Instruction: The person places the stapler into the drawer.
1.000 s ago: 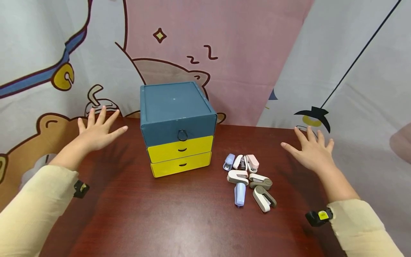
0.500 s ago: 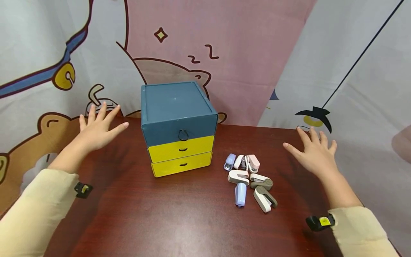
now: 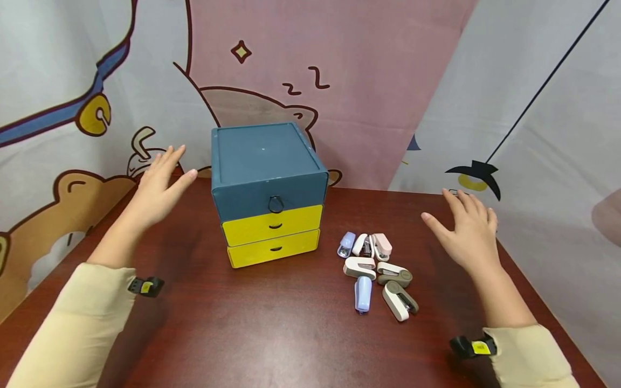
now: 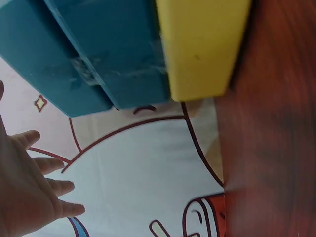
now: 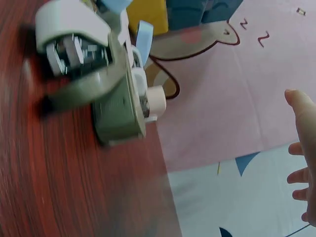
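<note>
My left hand [image 3: 156,188] hovers over the table left of a drawer box, thumb held apart from straight fingers, holding nothing. The drawer box [image 3: 269,156] has a blue top section with a ring pull and two yellow drawers [image 3: 274,225] below, all closed. Several small staplers lie in a cluster to its right: a lilac one [image 3: 363,294] nearest, a white-and-grey one [image 3: 399,300] beside it, a white-and-pink one [image 3: 359,267] behind. My right hand [image 3: 467,231] is in the air right of the staplers, fingers extended, nothing in it.
The dark red-brown table [image 3: 242,334] runs back to a printed cartoon curtain [image 3: 368,81], which hangs behind the box and along both sides. Black wrist cameras [image 3: 146,286] sit at the cuffs of both cream sleeves.
My left hand has turned more sideways, its fingers drawing together, and its forearm has shifted right. The right hand has moved slightly left. Box and staplers stay where they were.
</note>
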The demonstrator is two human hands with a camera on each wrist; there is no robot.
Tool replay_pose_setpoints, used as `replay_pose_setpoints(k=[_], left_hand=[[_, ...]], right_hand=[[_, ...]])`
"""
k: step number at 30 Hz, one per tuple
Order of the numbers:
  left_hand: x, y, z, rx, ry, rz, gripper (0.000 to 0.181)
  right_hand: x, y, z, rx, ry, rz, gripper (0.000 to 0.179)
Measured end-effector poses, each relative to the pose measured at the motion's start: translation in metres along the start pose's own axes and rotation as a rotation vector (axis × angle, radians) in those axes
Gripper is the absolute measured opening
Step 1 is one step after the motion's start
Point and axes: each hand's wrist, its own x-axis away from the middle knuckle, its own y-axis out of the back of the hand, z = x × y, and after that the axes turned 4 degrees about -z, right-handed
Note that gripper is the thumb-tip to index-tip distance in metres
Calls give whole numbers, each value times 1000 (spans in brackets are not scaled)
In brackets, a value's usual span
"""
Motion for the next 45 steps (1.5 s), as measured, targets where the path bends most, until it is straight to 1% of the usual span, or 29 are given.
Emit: replay_pose_setpoints(k=[5, 9, 12, 16, 19, 22, 25, 29, 36, 41, 45], left_hand=[[0, -4, -10, 114, -20, -36, 63], [0, -7, -15, 197, -14, -51, 61], [0, -10, -18, 264, -16, -51, 61], [-2, -15, -20, 356, -41, -45, 63], [-3, -19, -20, 429, -52, -37, 63], [-4, -21, -20, 475, -52, -28, 62], [-4, -22, -21, 505, -57, -15, 62], [-5, -24, -19, 530, -65, -3, 61], [-8, -30, -15, 581, -75, 1, 62], [-9, -33, -13, 595, -78, -1, 60], [-10, -35, -11, 612, -76, 0, 58]], right_hand=[[4, 2, 17, -73, 25, -66, 73], [6, 2, 33, -135, 60, -131, 68], [7, 2, 46, -188, 90, -168, 65], [9, 1, 64, -260, 131, -200, 62], [10, -2, 78, -314, 176, -233, 60], [11, -5, 92, -365, 222, -259, 57], [11, -8, 104, -412, 276, -279, 54], [12, -13, 120, -466, 335, -283, 52], [14, -22, 148, -556, 381, -256, 48], [15, -28, 167, -621, 414, -235, 46], [14, -34, 179, -672, 464, -229, 45]])
